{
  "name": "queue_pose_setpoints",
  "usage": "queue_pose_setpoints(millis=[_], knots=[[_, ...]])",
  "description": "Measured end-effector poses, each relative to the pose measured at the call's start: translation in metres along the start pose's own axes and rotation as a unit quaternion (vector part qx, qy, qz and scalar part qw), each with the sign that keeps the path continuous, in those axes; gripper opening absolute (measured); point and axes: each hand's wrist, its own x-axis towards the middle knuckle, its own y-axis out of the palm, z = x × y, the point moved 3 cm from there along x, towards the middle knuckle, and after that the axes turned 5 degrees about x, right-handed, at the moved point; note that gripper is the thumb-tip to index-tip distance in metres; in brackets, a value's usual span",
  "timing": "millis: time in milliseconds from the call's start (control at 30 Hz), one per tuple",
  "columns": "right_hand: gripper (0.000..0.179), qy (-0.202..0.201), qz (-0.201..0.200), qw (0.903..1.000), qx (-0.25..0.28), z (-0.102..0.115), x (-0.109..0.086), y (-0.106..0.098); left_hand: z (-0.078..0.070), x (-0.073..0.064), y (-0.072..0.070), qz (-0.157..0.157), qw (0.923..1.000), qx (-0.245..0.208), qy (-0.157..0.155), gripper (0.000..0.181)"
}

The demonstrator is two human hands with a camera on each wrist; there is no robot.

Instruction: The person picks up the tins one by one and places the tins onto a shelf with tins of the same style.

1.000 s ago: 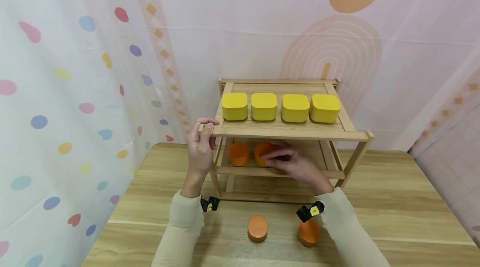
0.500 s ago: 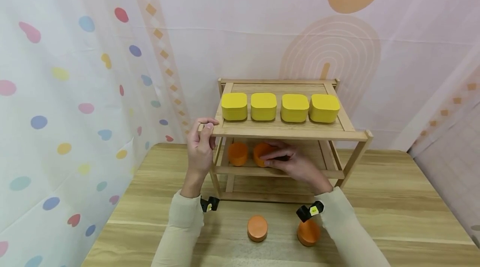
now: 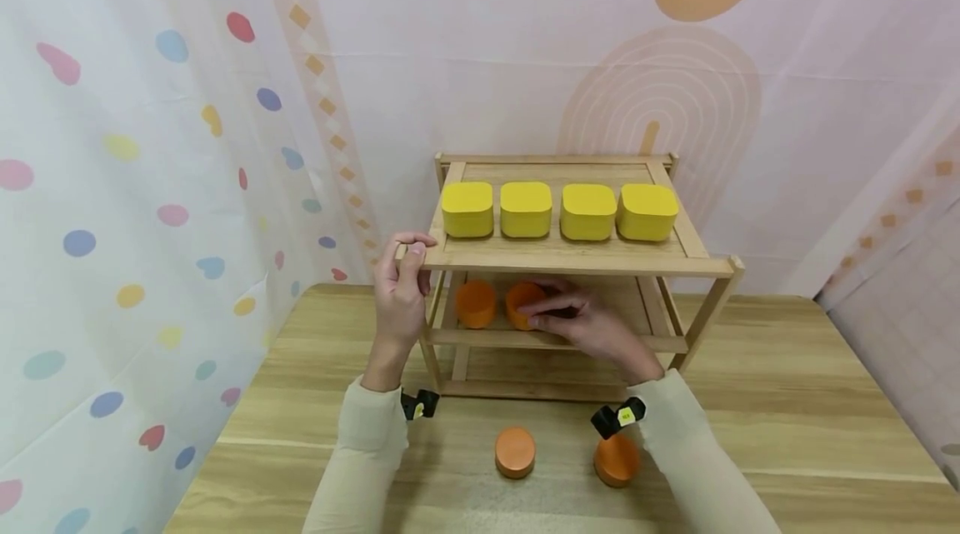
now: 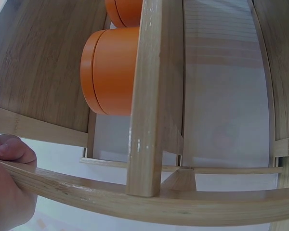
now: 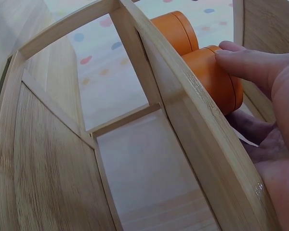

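My left hand (image 3: 401,288) grips the front left corner of the wooden rack's top shelf (image 3: 570,264), thumb on top. On the middle shelf, my right hand (image 3: 592,326) holds a round orange canister (image 3: 522,306) between thumb and fingers; part of it is hidden behind them. Just left of it stands a second orange canister (image 3: 476,305), close beside. The right wrist view shows the thumb against the lidded end of the held canister (image 5: 214,77). In the left wrist view, the nearer orange canister (image 4: 113,72) shows its lid seam.
Several yellow lidded boxes (image 3: 526,210) stand in a row on the top shelf. Two more orange canisters, one on the left (image 3: 515,452) and one under the right wrist (image 3: 617,461), sit on the wooden table (image 3: 810,401) before the rack. A patterned curtain (image 3: 480,101) hangs behind.
The hands and canisters keep their places; the head view has tilted very slightly.
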Motion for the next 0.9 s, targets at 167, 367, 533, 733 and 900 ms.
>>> queue_pose_setpoints(millis=[167, 367, 533, 733, 900], knots=[[0.022, -0.011, 0.000, 0.9999, 0.007, 0.000, 0.001, 0.000, -0.001, 0.002, -0.001, 0.000, 1.0000, 0.002, 0.002, 0.028], [0.026, -0.008, -0.003, 1.0000, -0.003, -0.002, -0.002, -0.001, 0.000, 0.001, 0.001, 0.000, 1.0000, -0.004, -0.005, 0.028], [0.032, -0.007, -0.027, 0.9995, -0.011, -0.003, -0.006, -0.005, 0.003, 0.001, 0.005, 0.008, 0.9999, -0.012, -0.009, 0.028], [0.037, -0.009, -0.057, 0.9983, -0.010, -0.001, -0.010, -0.009, 0.007, 0.003, 0.005, 0.006, 0.9999, -0.012, 0.000, 0.028], [0.036, -0.028, -0.081, 0.9963, 0.004, 0.002, -0.022, -0.009, 0.006, 0.004, 0.003, 0.005, 0.9999, -0.012, 0.000, 0.027]])
